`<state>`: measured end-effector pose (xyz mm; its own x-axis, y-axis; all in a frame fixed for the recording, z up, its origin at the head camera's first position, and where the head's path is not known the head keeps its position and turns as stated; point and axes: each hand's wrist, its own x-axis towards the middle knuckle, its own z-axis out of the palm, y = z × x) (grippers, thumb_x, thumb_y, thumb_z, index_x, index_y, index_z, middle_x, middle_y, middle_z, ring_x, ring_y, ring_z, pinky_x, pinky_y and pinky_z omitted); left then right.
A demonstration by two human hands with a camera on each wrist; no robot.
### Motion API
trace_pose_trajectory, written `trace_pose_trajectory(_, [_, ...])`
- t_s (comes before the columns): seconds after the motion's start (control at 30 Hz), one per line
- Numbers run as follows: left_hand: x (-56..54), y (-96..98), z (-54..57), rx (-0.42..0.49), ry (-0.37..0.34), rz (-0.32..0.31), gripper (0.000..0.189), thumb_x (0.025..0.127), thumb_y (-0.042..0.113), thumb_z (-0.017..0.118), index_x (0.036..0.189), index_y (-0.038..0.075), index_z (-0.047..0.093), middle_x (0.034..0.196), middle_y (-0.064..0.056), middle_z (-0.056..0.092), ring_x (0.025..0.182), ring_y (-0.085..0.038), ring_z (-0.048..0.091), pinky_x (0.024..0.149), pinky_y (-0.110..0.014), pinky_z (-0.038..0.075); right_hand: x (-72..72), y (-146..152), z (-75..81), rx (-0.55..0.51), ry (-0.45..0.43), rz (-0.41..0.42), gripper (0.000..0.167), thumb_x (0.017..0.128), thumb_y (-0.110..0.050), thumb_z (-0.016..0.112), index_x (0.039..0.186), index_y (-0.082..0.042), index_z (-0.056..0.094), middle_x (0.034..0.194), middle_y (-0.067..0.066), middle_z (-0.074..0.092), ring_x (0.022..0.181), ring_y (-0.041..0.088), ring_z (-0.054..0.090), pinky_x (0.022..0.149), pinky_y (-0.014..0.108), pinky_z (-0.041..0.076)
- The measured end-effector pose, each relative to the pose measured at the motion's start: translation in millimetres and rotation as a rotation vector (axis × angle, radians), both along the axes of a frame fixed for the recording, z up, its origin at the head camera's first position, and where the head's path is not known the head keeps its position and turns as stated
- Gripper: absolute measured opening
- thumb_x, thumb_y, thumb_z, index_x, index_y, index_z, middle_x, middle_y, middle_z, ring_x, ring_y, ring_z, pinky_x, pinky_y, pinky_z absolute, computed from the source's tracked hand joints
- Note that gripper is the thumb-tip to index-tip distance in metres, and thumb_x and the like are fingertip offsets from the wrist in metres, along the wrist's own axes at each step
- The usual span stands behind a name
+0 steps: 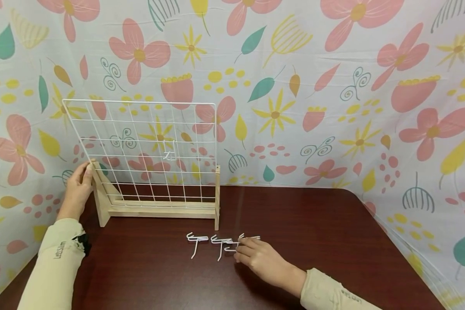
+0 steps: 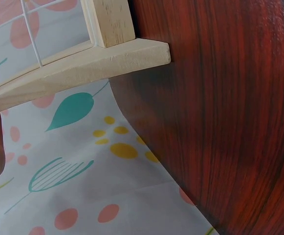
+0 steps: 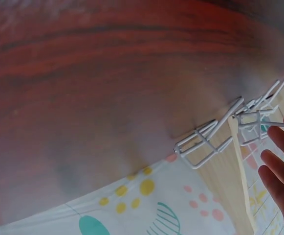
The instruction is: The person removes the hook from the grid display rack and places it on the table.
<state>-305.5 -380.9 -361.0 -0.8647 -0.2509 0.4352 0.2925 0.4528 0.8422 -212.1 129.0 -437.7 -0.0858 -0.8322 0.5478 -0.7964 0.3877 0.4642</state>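
Note:
A white wire grid panel [image 1: 159, 171] stands upright in a pale wooden stand [image 1: 162, 212] at the left of the table. My left hand [image 1: 79, 186] grips the top of the stand's left side post, thumb at the front; in the left wrist view only a finger shows under the wood. One white wire hook [image 1: 169, 156] hangs on the grid, right of its middle. Low over the table, my right hand [image 1: 265, 261] pinches a white wire hook [image 3: 274, 124] by its prong. Two more hooks [image 1: 196, 238] [image 1: 220, 241] lie left of that hand, another hook [image 1: 252, 237] behind it.
The dark red-brown wooden table [image 1: 302, 224] has a rounded far right corner. A flower-patterned cloth [image 1: 279, 142] hangs behind it and along both sides. The stand's foot [image 2: 146, 51] juts out over the tabletop in the left wrist view.

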Motion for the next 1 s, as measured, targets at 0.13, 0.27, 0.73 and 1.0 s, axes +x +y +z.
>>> trace_pose_trajectory(0.13, [0.5,0.7,0.3,-0.003,-0.004,-0.003,0.052,0.104,0.037,0.034,0.15,0.014,0.036,0.139,-0.001,0.043,0.117,-0.002,0.041,0.078,-0.006,0.038,-0.9,-1,-1.8,0.029,-0.007,0.012,0.015,0.089,-0.018,0.056,0.088,-0.013,0.071,0.089,-0.003,0.068,0.096,0.019,0.064,0.09,0.031,0.05])
trace_pose_trajectory(0.27, [0.6,0.4,-0.1,-0.007,-0.003,-0.003,0.05,0.104,0.036,0.034,0.149,0.015,0.037,0.137,-0.001,0.044,0.115,-0.003,0.042,0.075,-0.007,0.038,-1.6,-2,-3.6,0.053,-0.006,0.01,0.015,0.087,-0.018,0.057,0.087,-0.014,0.071,0.088,-0.004,0.068,0.095,0.019,0.064,0.089,0.032,0.051])
trace_pose_trajectory(0.73, [-0.5,0.1,0.2,0.013,-0.001,-0.012,0.048,0.104,0.036,0.034,0.149,0.019,0.039,0.139,0.0,0.043,0.118,-0.004,0.041,0.078,-0.006,0.039,-1.4,-3,-7.6,0.127,-0.058,-0.051,0.009,0.08,-0.021,0.07,0.087,-0.018,0.074,0.093,-0.005,0.069,0.1,0.019,0.064,0.089,0.033,0.051])
trace_pose_trajectory(1.0, [-0.4,-1.2,-0.9,0.025,-0.014,-0.023,0.047,0.104,0.036,0.034,0.149,0.022,0.038,0.142,-0.002,0.041,0.117,-0.005,0.041,0.075,-0.007,0.037,2.3,-2,-10.7,0.125,-0.141,-0.064,0.018,0.079,-0.032,0.075,0.093,-0.02,0.076,0.101,-0.002,0.068,0.104,0.023,0.063,0.09,0.035,0.051])
